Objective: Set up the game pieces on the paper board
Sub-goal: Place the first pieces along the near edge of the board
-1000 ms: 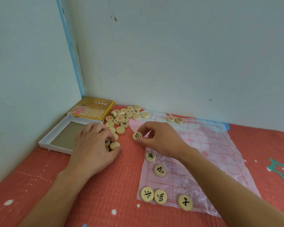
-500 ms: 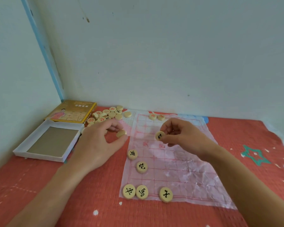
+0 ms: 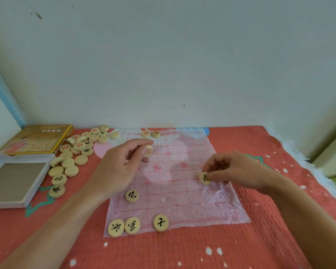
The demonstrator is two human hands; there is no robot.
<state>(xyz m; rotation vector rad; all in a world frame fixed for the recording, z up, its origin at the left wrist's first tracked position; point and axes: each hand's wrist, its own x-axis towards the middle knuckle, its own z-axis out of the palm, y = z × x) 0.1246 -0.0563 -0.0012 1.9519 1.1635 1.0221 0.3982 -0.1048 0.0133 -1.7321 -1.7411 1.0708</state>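
A thin paper board [image 3: 178, 202] with a red grid lies on the red mat. My left hand [image 3: 118, 167] hovers over its upper left part and pinches a round wooden piece with a red mark [image 3: 148, 150]. My right hand [image 3: 235, 171] pinches a black-marked piece [image 3: 204, 178] at the board's right side, low against the paper. Three black-marked pieces [image 3: 132, 226] stand along the near edge and one [image 3: 132, 196] sits above them. Two red-marked pieces [image 3: 150, 133] sit at the far edge.
A heap of several loose pieces [image 3: 76, 152] lies left of the board. A yellow box lid [image 3: 35, 139] and an open white box [image 3: 14, 181] sit at the far left. Walls close the back and left; the mat's white fringe [image 3: 291, 148] runs along the right.
My right hand carried its black-marked piece from the board's upper middle to the right side and lowered it. My left hand moved from the heap over the board with a piece. The camera turned right.
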